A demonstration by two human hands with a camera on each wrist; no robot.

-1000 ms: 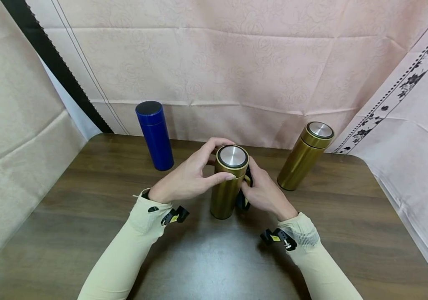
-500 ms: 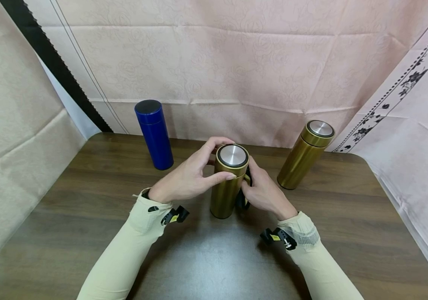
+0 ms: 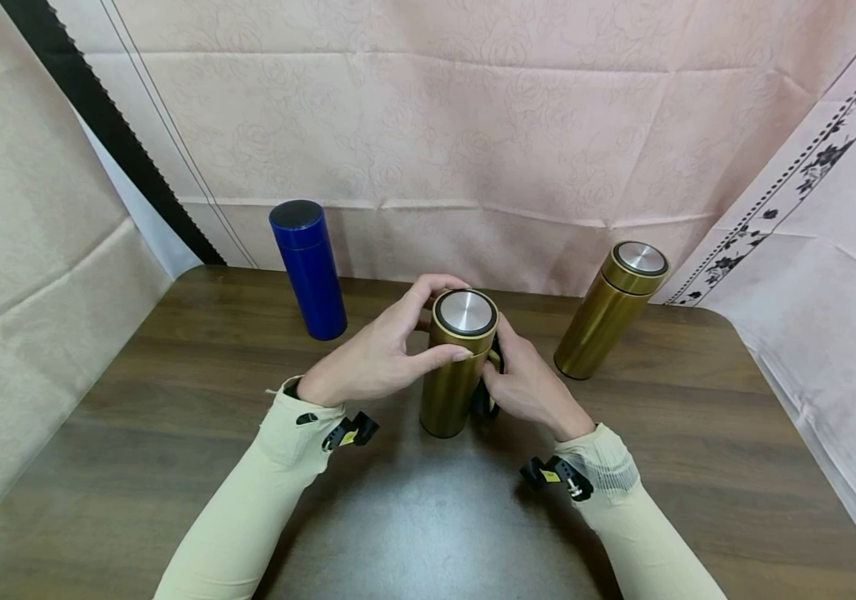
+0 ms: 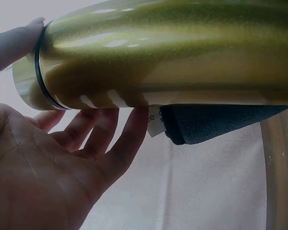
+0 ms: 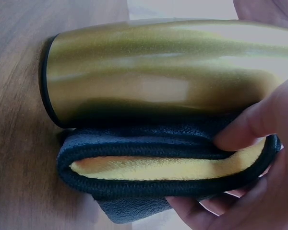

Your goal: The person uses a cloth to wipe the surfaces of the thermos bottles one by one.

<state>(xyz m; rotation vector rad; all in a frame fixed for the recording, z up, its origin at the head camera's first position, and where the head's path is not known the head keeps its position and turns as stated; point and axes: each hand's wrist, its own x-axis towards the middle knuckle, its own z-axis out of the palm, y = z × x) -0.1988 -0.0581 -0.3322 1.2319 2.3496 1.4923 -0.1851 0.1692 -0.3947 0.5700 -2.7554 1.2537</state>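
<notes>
Grips glossy metallic-gold cylindrical flask [image 3: 448, 392] near top with left hand [image 3: 382, 354]; holds folded plush dark-blue, yellow-lined cloth [image 5: 153, 167] at flask's right side with right hand [image 3: 528, 383].

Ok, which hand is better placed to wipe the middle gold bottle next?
Probably the right: the right hand already holds the folded cloth right beside the middle gold bottle. The left hand grips that bottle near its top, so it seems better suited to steadying.
</notes>
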